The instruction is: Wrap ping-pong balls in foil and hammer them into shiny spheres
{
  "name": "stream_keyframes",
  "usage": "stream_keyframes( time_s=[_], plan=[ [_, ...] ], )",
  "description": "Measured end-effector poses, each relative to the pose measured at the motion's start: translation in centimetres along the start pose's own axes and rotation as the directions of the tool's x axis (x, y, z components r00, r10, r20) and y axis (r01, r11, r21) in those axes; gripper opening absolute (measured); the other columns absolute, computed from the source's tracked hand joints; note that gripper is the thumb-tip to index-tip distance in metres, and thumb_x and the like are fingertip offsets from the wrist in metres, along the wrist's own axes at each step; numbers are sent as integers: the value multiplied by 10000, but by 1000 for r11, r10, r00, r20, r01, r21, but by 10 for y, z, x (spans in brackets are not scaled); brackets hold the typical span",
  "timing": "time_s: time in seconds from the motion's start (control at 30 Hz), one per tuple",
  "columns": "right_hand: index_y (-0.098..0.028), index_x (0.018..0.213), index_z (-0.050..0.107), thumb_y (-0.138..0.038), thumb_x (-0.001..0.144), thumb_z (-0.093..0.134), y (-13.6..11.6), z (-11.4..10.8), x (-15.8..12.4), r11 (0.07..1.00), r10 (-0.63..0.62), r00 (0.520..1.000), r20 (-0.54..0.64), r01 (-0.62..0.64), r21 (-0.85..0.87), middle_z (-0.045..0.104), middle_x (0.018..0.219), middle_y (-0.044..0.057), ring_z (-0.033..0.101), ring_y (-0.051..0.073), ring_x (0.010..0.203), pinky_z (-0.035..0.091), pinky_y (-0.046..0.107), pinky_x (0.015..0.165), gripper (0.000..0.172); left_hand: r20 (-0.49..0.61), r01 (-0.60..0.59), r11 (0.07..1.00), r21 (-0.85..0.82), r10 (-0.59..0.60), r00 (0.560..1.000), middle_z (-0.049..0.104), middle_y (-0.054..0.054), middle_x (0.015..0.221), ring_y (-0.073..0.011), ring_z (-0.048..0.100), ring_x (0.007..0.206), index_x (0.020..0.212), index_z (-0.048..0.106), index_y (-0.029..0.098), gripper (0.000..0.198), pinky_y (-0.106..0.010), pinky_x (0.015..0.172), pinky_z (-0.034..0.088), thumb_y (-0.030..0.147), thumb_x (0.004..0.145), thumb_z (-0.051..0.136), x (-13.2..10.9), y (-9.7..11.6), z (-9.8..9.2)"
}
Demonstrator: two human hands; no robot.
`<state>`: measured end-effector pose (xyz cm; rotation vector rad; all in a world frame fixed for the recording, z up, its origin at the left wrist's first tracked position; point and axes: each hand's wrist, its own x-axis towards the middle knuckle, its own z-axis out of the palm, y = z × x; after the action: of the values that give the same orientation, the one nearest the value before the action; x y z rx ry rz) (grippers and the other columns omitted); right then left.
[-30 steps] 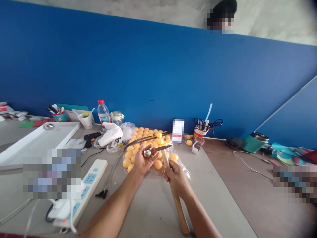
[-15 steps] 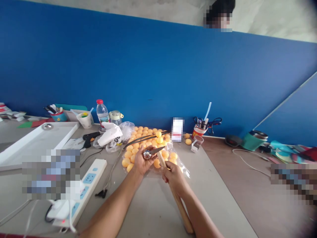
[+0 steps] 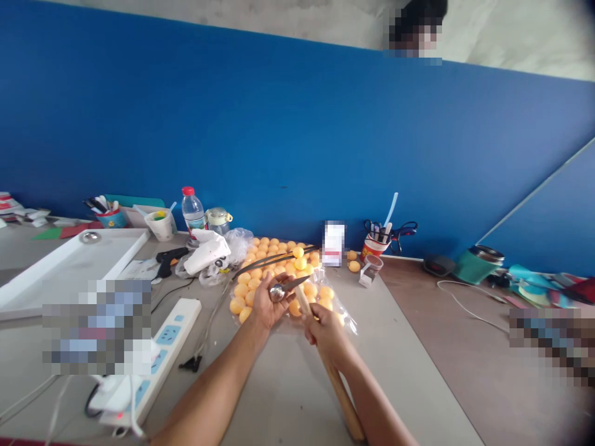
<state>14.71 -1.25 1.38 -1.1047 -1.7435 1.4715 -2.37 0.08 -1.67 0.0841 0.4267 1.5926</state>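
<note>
A hammer [image 3: 297, 284] with a pale wooden handle [image 3: 343, 396] is held in front of me, over the near edge of a clear bag [image 3: 351, 322] of orange balls [image 3: 240, 290]. Its metal head has a shiny round face on the left and tapers to a dark point on the right. My left hand [image 3: 267, 308] is curled around the head from the left and below, partly hiding it. Around the upper handle, just below the head, the fingers of my right hand [image 3: 322, 325] are closed. The handle's lower end slants down toward me beside my right forearm.
Black strips [image 3: 274, 257] lie across the bag. At left are a power strip [image 3: 160, 344], a white tray [image 3: 121, 251], a glue gun [image 3: 168, 261] and a bottle [image 3: 192, 214]. A pen cup [image 3: 372, 248] stands right; a person's head [image 3: 418, 28] shows above the blue partition [image 3: 288, 136].
Both hands and the hammer stay almost in place. The shiny round face, speckled with glints earlier, now looks smoother.
</note>
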Motion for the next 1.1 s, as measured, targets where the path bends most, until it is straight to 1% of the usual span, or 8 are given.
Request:
stream_keyframes(
  time_s=[0.07, 0.2, 0.37, 0.53, 0.67, 0.87, 0.97, 1.1],
  plan=[
    [-224, 688, 447, -383, 783, 523, 1, 0, 0, 1000, 9, 1000, 21, -9, 2, 437, 431, -78, 370, 98, 400, 295, 234, 449, 200, -5, 1, 1000, 4, -1, 1000, 721, -153, 809, -228, 694, 701, 879, 671, 74, 374, -374, 650, 573, 361, 939, 438, 0, 1, 0],
    [-221, 707, 452, -413, 813, 509, 2, 0, 1, 998, -33, 998, -52, 35, 42, 417, 451, -83, 373, 95, 418, 309, 232, 467, 226, 0, -18, 999, -39, 18, 1000, 727, -147, 823, -244, 706, 772, 898, 663, 82, 356, -428, 750, 573, 376, 929, 465, -2, 1, 0],
    [-221, 704, 468, -374, 768, 535, 2, 1, 1, 1000, 15, 999, 50, -16, 17, 438, 430, -78, 382, 101, 400, 291, 230, 441, 178, -8, 6, 1000, 17, -6, 1000, 730, -157, 825, -237, 710, 735, 909, 656, 83, 348, -358, 646, 574, 373, 928, 466, -2, 1, 0],
    [-211, 733, 489, -368, 813, 511, 5, 1, 2, 999, -34, 999, -35, 35, 32, 433, 453, -77, 386, 97, 426, 308, 228, 465, 178, 7, -13, 999, -35, 13, 1000, 729, -138, 806, -242, 712, 765, 904, 655, 86, 306, -414, 737, 577, 338, 922, 483, -1, 1, 0],
    [-217, 705, 474, -386, 784, 543, 7, 2, 2, 1000, 9, 999, 39, -8, -23, 445, 432, -70, 377, 101, 402, 287, 237, 447, 199, -25, -20, 1000, -14, 20, 999, 725, -150, 815, -251, 712, 806, 899, 657, 83, 322, -405, 735, 577, 343, 927, 469, 0, 2, -2],
    [-198, 767, 501, -447, 804, 538, -1, -6, 1, 989, -22, 998, -63, 31, 148, 414, 465, -80, 358, 90, 435, 286, 238, 489, 254, -78, -113, 988, -107, 105, 991, 698, -159, 815, -269, 692, 852, 864, 654, 101, 461, -470, 829, 550, 484, 934, 407, 4, 6, 1],
    [-184, 800, 509, -445, 787, 562, 1, -8, 3, 971, -1, 999, -53, 14, 237, 403, 463, -88, 351, 81, 425, 273, 233, 485, 267, -39, -151, 983, -103, 147, 988, 691, -148, 887, -299, 663, 971, 862, 651, 129, 372, -493, 867, 526, 447, 918, 467, 4, 7, 5],
    [-170, 831, 525, -423, 803, 572, 7, -5, 4, 962, -12, 999, -34, 21, 271, 415, 491, -86, 357, 74, 436, 274, 230, 490, 259, 58, -119, 992, -53, 122, 991, 689, -105, 886, -264, 654, 986, 950, 661, 144, 191, -460, 928, 497, 270, 895, 527, -1, 4, 12]
  ],
)
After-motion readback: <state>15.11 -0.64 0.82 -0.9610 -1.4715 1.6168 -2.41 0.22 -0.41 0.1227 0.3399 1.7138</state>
